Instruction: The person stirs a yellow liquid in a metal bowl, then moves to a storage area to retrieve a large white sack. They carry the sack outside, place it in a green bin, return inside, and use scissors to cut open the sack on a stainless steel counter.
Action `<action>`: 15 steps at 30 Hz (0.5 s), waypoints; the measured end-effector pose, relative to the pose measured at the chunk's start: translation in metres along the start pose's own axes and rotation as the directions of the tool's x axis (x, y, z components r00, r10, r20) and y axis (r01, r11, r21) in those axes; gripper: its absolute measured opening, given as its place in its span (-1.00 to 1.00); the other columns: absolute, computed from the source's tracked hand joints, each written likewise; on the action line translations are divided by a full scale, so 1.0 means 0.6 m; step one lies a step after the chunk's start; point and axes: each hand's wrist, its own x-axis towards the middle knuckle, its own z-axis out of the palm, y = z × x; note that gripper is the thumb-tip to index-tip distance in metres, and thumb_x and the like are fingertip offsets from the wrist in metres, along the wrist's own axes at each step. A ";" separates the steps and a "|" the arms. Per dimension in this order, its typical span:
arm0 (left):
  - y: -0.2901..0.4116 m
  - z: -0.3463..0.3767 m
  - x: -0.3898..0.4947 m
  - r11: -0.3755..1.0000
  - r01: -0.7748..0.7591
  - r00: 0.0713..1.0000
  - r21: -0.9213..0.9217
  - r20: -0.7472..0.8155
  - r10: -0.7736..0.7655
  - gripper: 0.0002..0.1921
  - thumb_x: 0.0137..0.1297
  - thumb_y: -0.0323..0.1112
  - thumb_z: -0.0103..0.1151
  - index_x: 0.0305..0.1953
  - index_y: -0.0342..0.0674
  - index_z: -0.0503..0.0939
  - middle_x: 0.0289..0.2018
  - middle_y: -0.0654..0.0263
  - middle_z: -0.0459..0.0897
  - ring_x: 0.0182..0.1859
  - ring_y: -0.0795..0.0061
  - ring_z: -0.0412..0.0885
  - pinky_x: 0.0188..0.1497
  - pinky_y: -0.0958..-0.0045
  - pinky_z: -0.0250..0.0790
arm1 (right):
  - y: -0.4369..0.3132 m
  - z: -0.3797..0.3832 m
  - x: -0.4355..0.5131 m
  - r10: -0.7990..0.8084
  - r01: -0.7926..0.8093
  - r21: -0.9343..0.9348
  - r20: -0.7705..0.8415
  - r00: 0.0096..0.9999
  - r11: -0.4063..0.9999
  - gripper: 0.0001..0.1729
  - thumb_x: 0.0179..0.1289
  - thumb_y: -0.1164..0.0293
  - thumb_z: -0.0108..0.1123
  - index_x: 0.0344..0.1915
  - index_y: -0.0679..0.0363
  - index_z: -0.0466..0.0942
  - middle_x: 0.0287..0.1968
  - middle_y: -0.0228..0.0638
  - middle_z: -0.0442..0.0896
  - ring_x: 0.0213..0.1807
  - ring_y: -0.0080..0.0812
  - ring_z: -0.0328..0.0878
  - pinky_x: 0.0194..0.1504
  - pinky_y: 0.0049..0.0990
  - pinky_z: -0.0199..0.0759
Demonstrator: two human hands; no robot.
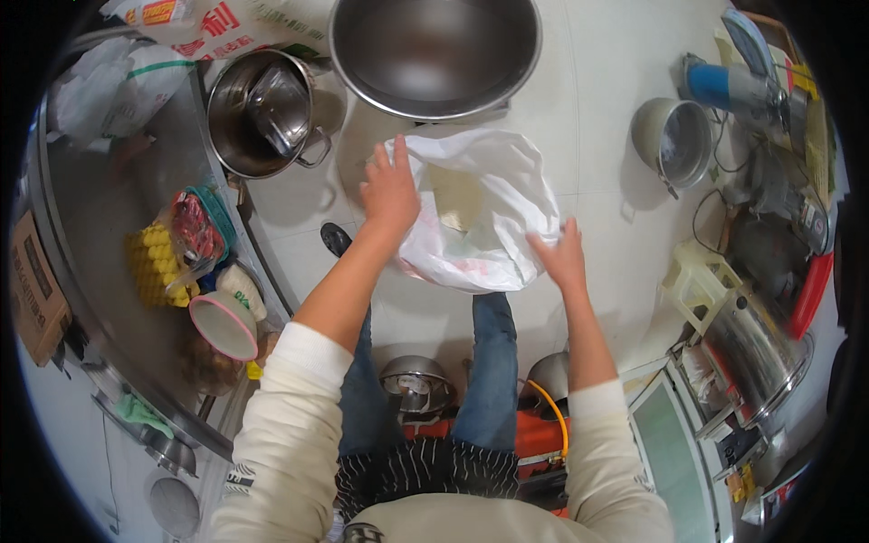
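Note:
A white woven plastic sack (489,251) stands with its mouth wide apart in front of me, and pale powder-like contents (453,200) show deep inside it. My left hand (392,186) lies against the left part of the sack's rim, fingers pointing away from me. On the right, my right hand (563,254) has the rim pinched between thumb and fingers. Just beyond the sack is a large stainless steel bowl (434,61), which looks empty.
Left of the sack, a steel pot (224,122) holds a clear container (278,108). A metal worktop (122,203) with a yellow egg tray (153,265) runs along the left. A small metal pot (648,136) and a plastic stool (699,282) stand at right.

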 end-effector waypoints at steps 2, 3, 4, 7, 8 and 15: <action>-0.010 0.036 0.008 0.975 0.157 0.980 -0.155 0.151 -0.133 -0.18 0.16 -0.49 0.28 0.47 -0.18 0.20 0.30 -0.17 0.37 0.22 -0.22 0.51 0.18 -0.03 0.46 | 0.038 0.031 -0.054 0.127 -0.130 0.169 0.032 0.991 0.977 -0.16 0.14 0.20 0.41 0.31 0.42 0.32 0.08 0.08 0.62 0.11 -0.02 0.60 0.16 -0.20 0.47; -0.016 0.059 0.004 0.936 0.235 0.960 -0.262 0.211 -0.182 -0.26 0.14 -0.53 0.24 0.42 -0.22 0.30 0.20 -0.22 0.50 0.15 -0.24 0.57 0.17 0.00 0.48 | 0.059 0.050 -0.075 0.177 -0.231 0.405 0.167 0.970 0.885 -0.26 0.17 0.29 0.35 0.28 0.44 0.35 0.08 0.09 0.62 0.10 0.00 0.61 0.19 -0.20 0.47; -0.022 0.083 -0.013 0.888 0.303 0.942 -0.346 0.247 -0.226 -0.41 0.13 -0.53 0.20 0.26 -0.28 0.42 0.05 -0.23 0.58 0.07 -0.25 0.61 0.13 0.03 0.50 | 0.076 0.076 -0.091 0.286 -0.374 0.608 0.242 0.927 0.700 -0.34 0.17 0.38 0.28 0.24 0.45 0.39 0.08 0.06 0.62 0.09 -0.02 0.61 0.17 -0.19 0.50; -0.032 0.145 -0.086 0.731 0.365 0.930 -0.576 0.258 -0.261 -0.76 0.08 -0.53 0.08 -0.18 -0.39 0.57 -0.32 -0.11 0.67 -0.14 -0.17 0.69 0.05 0.10 0.55 | 0.116 0.136 -0.101 0.478 -0.575 0.791 0.430 0.766 0.210 -0.52 0.18 0.52 0.16 0.11 0.49 0.45 0.00 -0.01 0.64 0.00 -0.03 0.67 0.03 -0.18 0.62; -0.042 0.156 -0.096 0.505 0.487 0.870 -0.713 0.349 -0.348 -0.75 0.07 -0.53 0.06 -0.17 -0.40 0.57 -0.30 -0.06 0.67 -0.16 -0.13 0.68 0.04 0.07 0.55 | 0.126 0.145 -0.101 0.575 -0.619 0.782 0.470 0.670 0.081 -0.57 0.19 0.54 0.13 0.07 0.50 0.47 -0.03 -0.02 0.65 -0.04 -0.03 0.69 -0.03 -0.18 0.66; -0.110 0.131 -0.085 -0.732 0.507 0.659 -0.455 0.752 -0.011 -0.65 0.16 -0.46 -0.07 -0.05 -0.43 0.58 -0.09 0.04 0.63 -0.06 0.04 0.63 0.04 -0.13 0.55 | 0.160 0.134 -0.081 0.366 -0.559 0.754 0.440 0.820 0.345 -0.67 0.31 0.43 0.17 0.00 0.41 0.58 -0.12 -0.20 0.69 -0.14 -0.25 0.68 -0.07 -0.25 0.62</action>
